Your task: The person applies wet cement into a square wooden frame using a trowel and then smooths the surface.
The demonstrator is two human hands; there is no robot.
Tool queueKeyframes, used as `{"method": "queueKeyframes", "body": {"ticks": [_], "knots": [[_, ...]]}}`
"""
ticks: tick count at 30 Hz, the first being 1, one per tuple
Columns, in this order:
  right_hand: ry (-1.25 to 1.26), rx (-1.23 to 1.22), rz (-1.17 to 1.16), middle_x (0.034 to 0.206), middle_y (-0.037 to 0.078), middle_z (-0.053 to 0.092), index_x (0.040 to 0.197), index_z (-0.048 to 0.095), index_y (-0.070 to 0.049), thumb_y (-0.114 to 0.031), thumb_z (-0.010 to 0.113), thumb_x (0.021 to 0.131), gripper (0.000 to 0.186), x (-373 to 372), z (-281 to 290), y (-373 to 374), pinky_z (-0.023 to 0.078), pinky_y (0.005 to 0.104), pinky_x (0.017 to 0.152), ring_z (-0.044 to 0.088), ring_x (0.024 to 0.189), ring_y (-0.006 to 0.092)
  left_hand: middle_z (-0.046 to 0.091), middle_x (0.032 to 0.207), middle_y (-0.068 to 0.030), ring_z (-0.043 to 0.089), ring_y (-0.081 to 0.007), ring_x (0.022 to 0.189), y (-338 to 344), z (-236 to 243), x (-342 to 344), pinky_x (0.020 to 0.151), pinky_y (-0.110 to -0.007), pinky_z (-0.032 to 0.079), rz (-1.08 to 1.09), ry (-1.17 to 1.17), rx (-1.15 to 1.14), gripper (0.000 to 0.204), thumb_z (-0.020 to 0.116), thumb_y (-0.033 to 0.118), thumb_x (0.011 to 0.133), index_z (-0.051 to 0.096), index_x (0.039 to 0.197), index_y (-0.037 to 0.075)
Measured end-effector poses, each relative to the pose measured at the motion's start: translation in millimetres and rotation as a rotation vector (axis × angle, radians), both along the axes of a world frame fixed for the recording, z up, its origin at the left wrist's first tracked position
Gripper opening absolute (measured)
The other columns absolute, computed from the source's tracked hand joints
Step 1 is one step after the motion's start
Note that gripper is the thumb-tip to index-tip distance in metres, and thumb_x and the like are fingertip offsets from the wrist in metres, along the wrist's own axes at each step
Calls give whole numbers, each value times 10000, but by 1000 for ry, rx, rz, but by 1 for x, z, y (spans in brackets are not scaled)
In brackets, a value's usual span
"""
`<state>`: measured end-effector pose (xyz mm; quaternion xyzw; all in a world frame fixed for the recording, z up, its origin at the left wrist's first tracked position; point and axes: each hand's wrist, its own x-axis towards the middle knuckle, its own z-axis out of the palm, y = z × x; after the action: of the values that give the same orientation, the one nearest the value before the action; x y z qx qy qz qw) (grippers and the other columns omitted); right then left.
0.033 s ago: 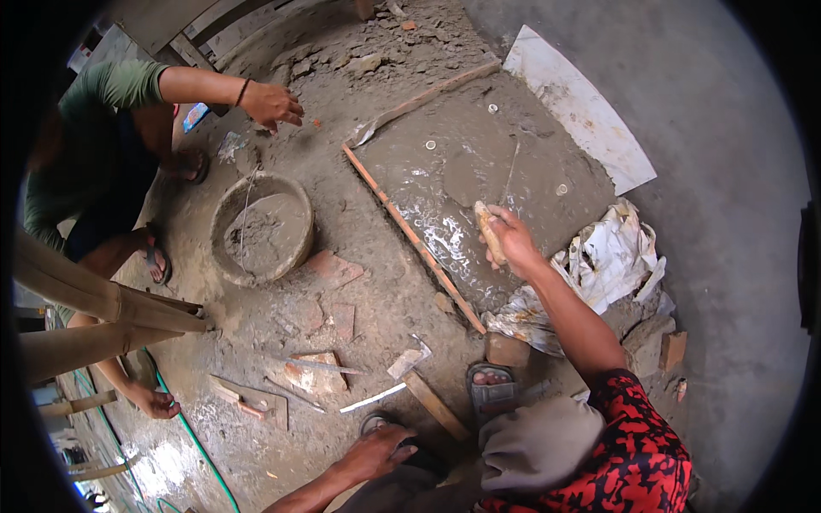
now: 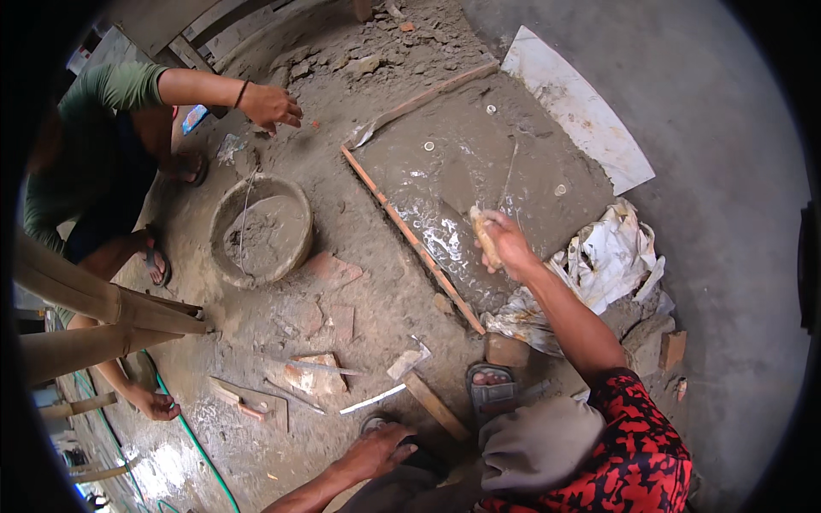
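My right hand point(image 2: 506, 245) is closed around the pale wooden handle point(image 2: 486, 238) of a trowel, whose mud-coloured blade is hard to tell from the wet mortar. It is over a slab of wet grey mortar point(image 2: 393, 164), shiny near the hand. A thin wooden strip point(image 2: 410, 235) edges the slab's left side. Several small pale rings, one of them a white ring point(image 2: 429, 146), sit in its surface. My left hand point(image 2: 380, 451) rests low by my knee, fingers loosely stretched and holding nothing.
A bucket of mortar point(image 2: 306, 224) stands left of the slab. Beyond it a co-worker in green point(image 2: 94, 111) squats, one arm extended. Crumpled white sacking point(image 2: 611, 256) and a white board point(image 2: 573, 111) lie along the slab's right side. A second trowel point(image 2: 269, 402), a hammer point(image 2: 423, 389) and bamboo poles point(image 2: 111, 303) are to the left.
My right hand and the trowel handle have shifted slightly left, and the handle is a little more upright. My left hand and the co-worker look unchanged.
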<state>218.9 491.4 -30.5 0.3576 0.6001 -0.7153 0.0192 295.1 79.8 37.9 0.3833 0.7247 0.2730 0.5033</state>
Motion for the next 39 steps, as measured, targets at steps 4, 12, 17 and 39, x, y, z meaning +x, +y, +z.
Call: {"method": "queueKeyframes", "body": {"ticks": [4,12,17,39], "knots": [[-135,0,287,889,142,586,1405,358,-100,-238,418,1005,427,21,9,-22,426,295,356,523,468,155,585,1171,-182,559,-368,1100,5,15,-17,936,-432,451,38,30,-72,370,569,311,928,554,1219,83],[32,15,-23,875,122,580,1408,356,-123,-224,390,1003,419,-10,-4,8,431,292,363,522,494,142,589,1154,-177,570,-372,1075,-4,5,1,925,-436,458,30,16,-61,375,567,326,928,556,1219,89],[-121,0,272,861,112,589,1390,390,-127,-216,403,1002,398,18,3,-22,423,296,360,533,495,146,594,1145,-174,566,-373,1079,-7,8,2,925,-444,456,37,32,-35,379,567,337,928,562,1215,89],[-130,522,11,1033,198,619,1364,449,-109,-224,525,934,451,29,67,75,514,345,638,605,821,170,600,1146,-161,572,-357,1078,17,12,-8,905,-420,473,10,31,-40,365,591,328,917,576,1199,97]]}}
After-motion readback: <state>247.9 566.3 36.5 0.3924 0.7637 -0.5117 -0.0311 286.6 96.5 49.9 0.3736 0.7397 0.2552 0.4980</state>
